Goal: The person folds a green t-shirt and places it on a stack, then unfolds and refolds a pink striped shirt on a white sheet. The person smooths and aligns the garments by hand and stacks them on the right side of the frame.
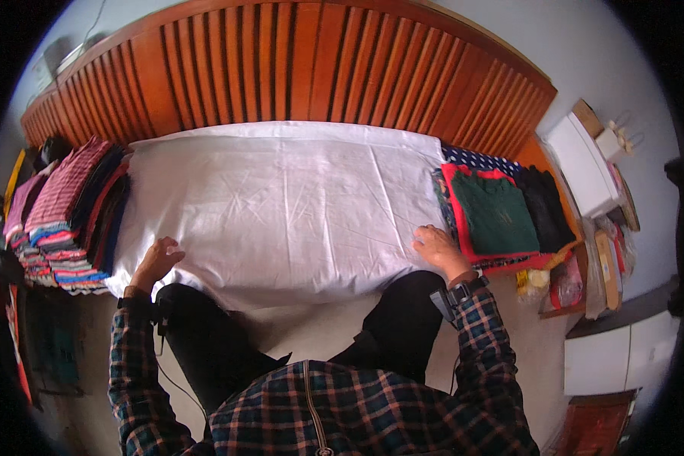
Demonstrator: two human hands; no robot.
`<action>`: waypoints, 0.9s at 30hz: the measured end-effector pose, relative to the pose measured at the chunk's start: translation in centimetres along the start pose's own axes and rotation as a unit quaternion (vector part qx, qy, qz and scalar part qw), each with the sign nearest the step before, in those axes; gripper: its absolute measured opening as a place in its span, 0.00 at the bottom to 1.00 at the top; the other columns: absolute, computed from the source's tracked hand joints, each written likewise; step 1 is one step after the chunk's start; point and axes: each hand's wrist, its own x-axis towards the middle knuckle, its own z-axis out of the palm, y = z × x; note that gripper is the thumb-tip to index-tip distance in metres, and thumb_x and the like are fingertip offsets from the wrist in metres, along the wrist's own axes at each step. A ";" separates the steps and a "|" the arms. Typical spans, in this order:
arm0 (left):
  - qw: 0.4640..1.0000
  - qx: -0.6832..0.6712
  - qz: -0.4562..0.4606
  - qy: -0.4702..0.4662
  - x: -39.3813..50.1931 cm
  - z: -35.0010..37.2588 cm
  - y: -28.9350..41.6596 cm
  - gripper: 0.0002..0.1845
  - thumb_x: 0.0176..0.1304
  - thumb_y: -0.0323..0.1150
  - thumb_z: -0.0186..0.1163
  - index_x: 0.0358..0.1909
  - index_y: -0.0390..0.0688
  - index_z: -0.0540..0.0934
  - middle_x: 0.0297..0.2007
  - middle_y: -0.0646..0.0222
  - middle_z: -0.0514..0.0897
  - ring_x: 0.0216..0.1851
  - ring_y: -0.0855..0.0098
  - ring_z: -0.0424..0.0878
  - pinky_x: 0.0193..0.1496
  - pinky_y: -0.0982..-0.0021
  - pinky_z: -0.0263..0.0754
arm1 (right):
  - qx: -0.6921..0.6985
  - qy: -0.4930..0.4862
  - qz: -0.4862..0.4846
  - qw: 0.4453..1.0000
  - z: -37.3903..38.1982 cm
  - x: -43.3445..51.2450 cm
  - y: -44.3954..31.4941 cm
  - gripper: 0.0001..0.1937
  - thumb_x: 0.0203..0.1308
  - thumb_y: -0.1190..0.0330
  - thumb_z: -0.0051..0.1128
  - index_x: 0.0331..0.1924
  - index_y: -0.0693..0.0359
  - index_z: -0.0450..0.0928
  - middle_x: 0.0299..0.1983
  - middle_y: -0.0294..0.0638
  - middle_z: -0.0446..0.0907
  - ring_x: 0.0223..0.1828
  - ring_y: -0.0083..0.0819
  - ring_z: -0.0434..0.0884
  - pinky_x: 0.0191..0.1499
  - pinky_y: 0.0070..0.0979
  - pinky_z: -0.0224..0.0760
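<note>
A white cloth (308, 199) lies spread in front of me, with creases running across it. My left hand (162, 259) is over its near left part, fingers curled and apart; no thing shows between them. Over the near right part is my right hand (433, 245), its fingers bent, and whether it pinches the cloth is hard to tell. Just beyond my right hand, a dark green garment (493, 214) lies folded on red fabric, beside black folded clothing (544, 208). Left of the cloth stand tall stacks of folded clothes, a pink checked one (68, 188) on top.
A slatted wooden headboard (308, 62) rises behind the cloth. At the right are a white cabinet (584, 165), plastic-wrapped items (567, 282) and a low white cupboard (598, 359). Navy polka-dot fabric (481, 161) lies behind the green garment. Thin cables hang from both my wrists.
</note>
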 end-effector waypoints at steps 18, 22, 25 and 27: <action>0.990 0.078 -0.076 -0.085 2.6 1.9 0.7 0.37 0.44 0.41 0.77 0.55 0.33 0.75 0.54 0.43 0.78 0.57 0.47 0.77 0.61 0.55 0.72 | 0.026 0.361 0.339 0.868 8.3 -13.1 12.7 0.12 0.62 0.65 0.59 0.45 0.62 0.78 0.42 0.51 0.83 0.48 0.50 0.82 0.48 0.46 0.76; 0.991 0.101 -0.057 -0.069 2.4 2.3 1.4 0.42 0.44 0.42 0.77 0.60 0.32 0.72 0.57 0.43 0.76 0.60 0.46 0.73 0.64 0.55 0.69 | 0.262 0.350 0.335 0.835 10.8 -11.6 17.9 0.15 0.63 0.63 0.61 0.48 0.65 0.77 0.44 0.51 0.82 0.52 0.43 0.81 0.51 0.42 0.75; 0.989 0.115 -0.080 -0.055 2.2 2.7 1.9 0.45 0.44 0.44 0.78 0.62 0.33 0.70 0.60 0.43 0.74 0.63 0.46 0.72 0.66 0.55 0.68 | 0.374 0.312 0.328 0.810 11.6 -11.1 19.7 0.15 0.62 0.64 0.62 0.47 0.66 0.78 0.42 0.49 0.82 0.46 0.39 0.82 0.48 0.39 0.76; 0.986 0.132 -0.081 -0.060 2.1 2.7 2.3 0.48 0.43 0.45 0.79 0.64 0.33 0.69 0.62 0.43 0.72 0.64 0.46 0.71 0.66 0.55 0.67 | 0.459 0.297 0.378 0.747 12.3 -10.9 20.3 0.13 0.61 0.65 0.62 0.44 0.66 0.78 0.38 0.46 0.82 0.42 0.35 0.82 0.44 0.35 0.77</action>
